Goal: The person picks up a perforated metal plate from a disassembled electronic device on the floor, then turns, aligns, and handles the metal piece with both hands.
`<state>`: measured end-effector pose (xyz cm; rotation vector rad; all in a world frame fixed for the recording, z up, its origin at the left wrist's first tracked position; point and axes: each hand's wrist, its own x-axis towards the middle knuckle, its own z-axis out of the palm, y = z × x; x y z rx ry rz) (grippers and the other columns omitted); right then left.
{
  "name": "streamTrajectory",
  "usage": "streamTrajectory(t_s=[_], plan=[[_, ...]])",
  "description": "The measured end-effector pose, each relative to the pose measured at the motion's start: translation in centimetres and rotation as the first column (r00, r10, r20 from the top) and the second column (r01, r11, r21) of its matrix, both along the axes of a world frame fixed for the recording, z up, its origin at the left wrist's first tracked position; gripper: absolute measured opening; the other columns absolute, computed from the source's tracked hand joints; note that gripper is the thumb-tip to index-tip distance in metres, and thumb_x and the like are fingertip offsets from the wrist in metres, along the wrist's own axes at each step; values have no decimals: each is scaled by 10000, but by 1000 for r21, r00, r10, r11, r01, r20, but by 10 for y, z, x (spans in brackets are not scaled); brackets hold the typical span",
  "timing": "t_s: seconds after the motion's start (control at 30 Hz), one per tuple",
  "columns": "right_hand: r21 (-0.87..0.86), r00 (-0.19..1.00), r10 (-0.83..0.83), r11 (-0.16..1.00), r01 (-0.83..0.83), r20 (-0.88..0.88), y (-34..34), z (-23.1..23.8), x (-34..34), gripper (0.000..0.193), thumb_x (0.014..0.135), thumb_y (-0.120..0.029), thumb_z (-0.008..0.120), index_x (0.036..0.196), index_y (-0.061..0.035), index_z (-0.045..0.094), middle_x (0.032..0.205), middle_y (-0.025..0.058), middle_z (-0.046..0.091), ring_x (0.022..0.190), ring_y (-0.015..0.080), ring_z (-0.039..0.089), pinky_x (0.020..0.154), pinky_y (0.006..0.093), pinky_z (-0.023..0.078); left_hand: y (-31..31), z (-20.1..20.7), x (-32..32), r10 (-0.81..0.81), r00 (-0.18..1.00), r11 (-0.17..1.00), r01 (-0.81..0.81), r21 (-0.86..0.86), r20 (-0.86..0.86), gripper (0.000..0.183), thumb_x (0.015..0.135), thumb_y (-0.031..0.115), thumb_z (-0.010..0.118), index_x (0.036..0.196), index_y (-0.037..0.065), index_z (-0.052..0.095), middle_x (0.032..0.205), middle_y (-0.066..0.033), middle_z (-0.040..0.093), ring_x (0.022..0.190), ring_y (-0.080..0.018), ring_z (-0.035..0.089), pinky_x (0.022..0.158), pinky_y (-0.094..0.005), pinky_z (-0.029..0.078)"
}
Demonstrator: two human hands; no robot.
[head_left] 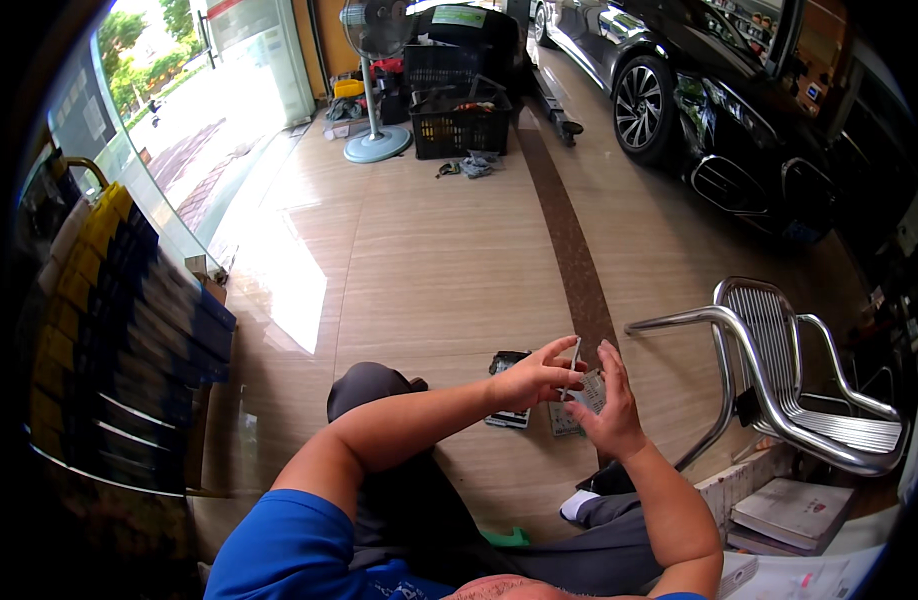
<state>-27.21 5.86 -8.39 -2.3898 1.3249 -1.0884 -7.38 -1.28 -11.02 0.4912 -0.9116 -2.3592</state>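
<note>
My left hand [535,380] pinches a thin, pale grey flat piece [574,366], seen nearly edge-on and held upright; its exact kind cannot be made out. Just right of it, my right hand [613,408] is raised with the fingers stretched up and the thumb apart. The thumb is close to the piece's lower end, and whether it touches is unclear. Below the hands, on the floor, lies a small dark case [507,416] with light parts in it, partly covered by my left hand. Beside it a grey panel with small markings [563,420] shows behind my right hand.
A metal chair [764,330] stands at right, near stacked books or boxes [791,512]. A display rack [129,300] is at left. Farther off are a fan [375,140], a black crate [461,130] and a black car [679,110]. Something green [509,538] lies by my legs.
</note>
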Motion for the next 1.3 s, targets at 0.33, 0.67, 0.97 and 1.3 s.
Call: streamTrajectory(t_s=[0.33, 0.67, 0.97, 1.3], plan=[[482, 964, -131, 876, 4, 230, 2, -4, 7, 1001, 798, -359, 820, 1490, 79, 245, 1365, 270, 519, 1266, 367, 532, 1036, 429, 443, 1, -12, -7, -48, 998, 989, 43, -144, -31, 976, 856, -2, 693, 1594, 73, 58, 1562, -135, 307, 1352, -271, 410, 1088, -387, 396], [604, 951, -129, 794, -70, 280, 2, 4, 12, 942, 768, -216, 846, 1487, -17, 270, 1269, 166, 576, 1161, 250, 585, 952, 367, 487, 2, -9, -7, -58, 997, 986, 49, -161, -55, 966, 857, -22, 680, 1600, 89, 72, 1605, -76, 243, 1351, -219, 415, 1089, -360, 392], [580, 943, -131, 811, -75, 305, 3, 1, 14, 1030, 754, -193, 851, 1537, -20, 206, 1298, 165, 574, 1191, 252, 577, 992, 364, 474, 2, -8, -7, -140, 983, 977, 117, -178, -119, 940, 871, -17, 672, 1597, 78, 82, 1589, -71, 284, 1411, -194, 367, 1140, -345, 329], [528, 959, -152, 849, 2, 241, 0, 1, 11, 1025, 740, -156, 845, 1535, -20, 212, 1297, 189, 586, 1219, 297, 578, 1016, 380, 463, -3, -13, -8, -141, 982, 957, 103, -271, -123, 805, 927, 130, 679, 1576, 67, 207, 1513, -67, 417, 1396, -191, 394, 1156, -360, 314]])
